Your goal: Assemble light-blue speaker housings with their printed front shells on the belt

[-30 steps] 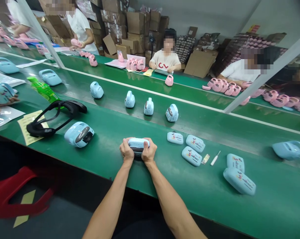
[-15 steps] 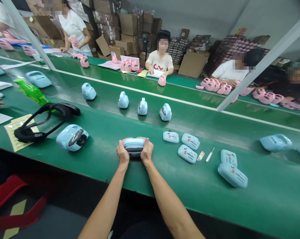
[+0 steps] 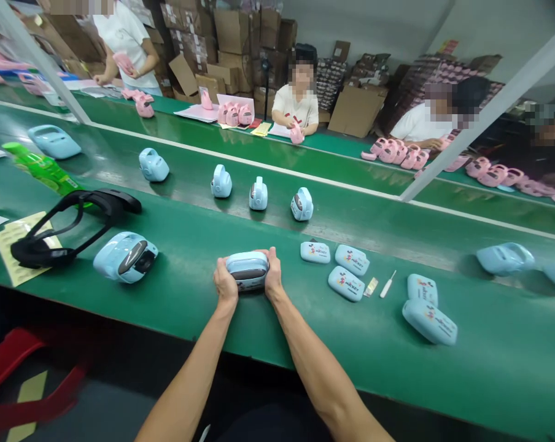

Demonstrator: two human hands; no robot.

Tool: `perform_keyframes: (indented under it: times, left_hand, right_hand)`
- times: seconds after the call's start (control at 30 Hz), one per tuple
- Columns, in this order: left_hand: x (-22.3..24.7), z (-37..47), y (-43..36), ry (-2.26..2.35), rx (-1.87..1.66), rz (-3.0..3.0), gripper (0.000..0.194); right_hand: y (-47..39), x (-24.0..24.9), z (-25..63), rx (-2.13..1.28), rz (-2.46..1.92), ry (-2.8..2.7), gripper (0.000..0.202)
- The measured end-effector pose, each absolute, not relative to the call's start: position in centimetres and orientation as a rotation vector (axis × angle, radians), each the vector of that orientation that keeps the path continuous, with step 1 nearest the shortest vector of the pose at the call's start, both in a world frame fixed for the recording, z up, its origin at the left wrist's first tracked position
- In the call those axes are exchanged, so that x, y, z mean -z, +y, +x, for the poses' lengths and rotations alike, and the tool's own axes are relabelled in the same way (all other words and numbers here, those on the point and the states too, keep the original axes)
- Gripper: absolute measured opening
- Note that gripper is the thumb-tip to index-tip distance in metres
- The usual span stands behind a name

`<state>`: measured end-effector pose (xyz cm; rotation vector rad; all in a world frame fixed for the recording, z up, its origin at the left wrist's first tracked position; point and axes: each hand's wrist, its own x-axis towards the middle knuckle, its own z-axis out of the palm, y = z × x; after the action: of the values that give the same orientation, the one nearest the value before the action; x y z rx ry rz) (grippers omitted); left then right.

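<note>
Both hands hold a light-blue rounded plastic case (image 3: 247, 264) with a dark glossy strip on the side facing me. My left hand (image 3: 225, 283) wraps round its left end. My right hand (image 3: 272, 275) grips the right end, its thumb raised along the edge. The underside and far fingers are hidden. Right of the hands lie several light-blue covers (image 3: 346, 283) printed with a Mickey figure. A small sachet-like strip (image 3: 371, 287) and a thin white-handled tool (image 3: 387, 286) are beside them. To the left stands another blue case (image 3: 125, 256) with a dark front.
Several blue handled cases (image 3: 258, 194) stand on the belt beyond. At left are a black head strap (image 3: 75, 227), a yellow sticker sheet (image 3: 5, 261) and a green bottle (image 3: 40, 167). Co-workers handle pink cases (image 3: 231, 114) across the line. A red chair (image 3: 10, 368) is below left.
The blue case is tipped slightly, so more of its front shows, and my right thumb has lifted. The view has shifted a little. A co-worker opposite has raised a pink case.
</note>
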<state>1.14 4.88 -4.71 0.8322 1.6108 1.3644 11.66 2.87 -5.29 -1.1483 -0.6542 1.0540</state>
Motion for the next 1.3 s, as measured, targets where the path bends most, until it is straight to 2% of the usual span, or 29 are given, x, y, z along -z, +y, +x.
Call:
perform_keyframes:
  times: [0.1,0.17,0.23,0.37,0.6,0.7,0.87,1.03,1.2,1.3]
  left_hand:
    - [2.5,0.7,5.1,1.446,-1.274,0.656,0.042]
    - [0.7,0.0,4.9,1.209,-1.108,0.497,0.038]
    - [-1.1,-0.8,4.4,0.977,-0.91,0.401,0.036]
    - [-3.6,-1.3,3.3,0.745,-0.76,0.423,0.056]
    - [-4.0,0.0,3.5,0.572,-0.75,0.389,0.07]
    - [-2.8,-0.1,4.4,0.497,-0.773,0.293,0.068]
    - [0.3,-0.7,6.2,0.545,-0.963,0.106,0.049]
    - [1.5,-0.2,6.4,0.707,-1.066,-0.053,0.037]
    - [2.2,0.0,6.6,0.84,-1.009,0.069,0.04]
    - [3.3,-0.1,7.6,0.861,-0.994,0.131,0.043]
  right_hand:
    - [2.7,4.1,13.1,-1.324,-0.863,-0.569,0.062]
    - [2.4,3.6,14.3,-1.391,-0.841,-0.585,0.046]
    - [2.3,3.4,15.6,-1.471,-0.911,-0.519,0.039]
    - [2.2,3.8,18.0,-1.589,-0.982,-0.327,0.019]
    - [1.3,4.0,19.7,-1.719,-0.89,-0.136,0.023]
    - [0.7,3.8,20.7,-1.738,-0.779,-0.097,0.025]
    - [1.0,2.6,26.0,-1.452,-0.654,-0.073,0.024]
    - [4.7,-0.4,34.4,-0.959,-1.16,-0.339,0.033]
    - [8.2,-2.4,40.0,-0.522,-1.485,-0.363,0.06]
    - [8.5,-2.4,41.8,-0.333,-1.662,-0.423,0.063]
